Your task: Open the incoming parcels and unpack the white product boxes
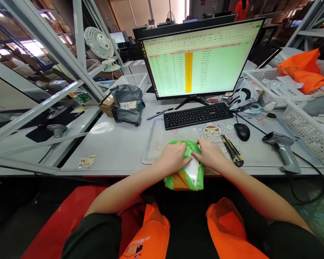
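Observation:
A bright green plastic parcel bag (198,180) with brown tape on its lower left rests at the desk's front edge, partly overhanging it. Its top is torn, and something white (191,168) shows through the gap. My left hand (175,155) grips the green plastic on the left of the tear, fingers curled. On the other side, my right hand (207,154) pinches the plastic with thumb and fingers. The two thumbs nearly meet over the opening. A black and yellow box cutter (232,151) lies on the desk mat just right of my right hand.
Behind the parcel are a keyboard (198,116) and a monitor (202,61). To the right lie a mouse (242,131), a corded barcode scanner (283,151) and white baskets (305,120). A grey plastic parcel (128,104) and pens (159,113) are at the left.

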`<action>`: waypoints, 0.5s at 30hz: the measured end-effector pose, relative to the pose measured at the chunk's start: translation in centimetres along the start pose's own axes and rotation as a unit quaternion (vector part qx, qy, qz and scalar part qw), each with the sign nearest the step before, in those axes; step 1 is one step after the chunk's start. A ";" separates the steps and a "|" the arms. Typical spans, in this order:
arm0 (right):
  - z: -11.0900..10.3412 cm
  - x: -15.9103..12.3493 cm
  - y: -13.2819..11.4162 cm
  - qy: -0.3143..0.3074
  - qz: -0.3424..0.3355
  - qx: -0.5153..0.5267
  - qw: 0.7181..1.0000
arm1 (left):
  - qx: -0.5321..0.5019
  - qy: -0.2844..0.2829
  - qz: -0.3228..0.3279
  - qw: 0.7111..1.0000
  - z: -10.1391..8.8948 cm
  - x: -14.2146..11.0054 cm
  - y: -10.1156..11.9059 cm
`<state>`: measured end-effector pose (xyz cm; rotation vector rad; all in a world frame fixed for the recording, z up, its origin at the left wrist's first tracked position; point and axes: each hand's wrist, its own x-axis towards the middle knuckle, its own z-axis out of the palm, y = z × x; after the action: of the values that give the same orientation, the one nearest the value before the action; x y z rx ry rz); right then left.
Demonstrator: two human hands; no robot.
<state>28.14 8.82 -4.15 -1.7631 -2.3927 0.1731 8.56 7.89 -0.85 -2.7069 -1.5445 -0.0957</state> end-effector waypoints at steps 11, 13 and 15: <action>-1.4 3.5 -1.0 -0.069 -0.125 -0.104 0.984 | 0.058 -0.080 0.041 0.994 0.0 3.4 -1.5; -1.9 2.9 -1.5 -0.043 -0.132 -0.125 0.982 | 0.052 -0.066 0.066 0.994 -0.4 2.5 -2.0; -2.3 2.4 -1.9 -0.003 -0.149 -0.149 0.978 | 0.048 -0.022 0.105 0.993 -1.0 1.5 -2.3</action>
<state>26.16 10.57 -1.35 -1.4779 -2.7654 -0.2311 7.32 10.26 0.18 -2.7905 -1.2292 0.0421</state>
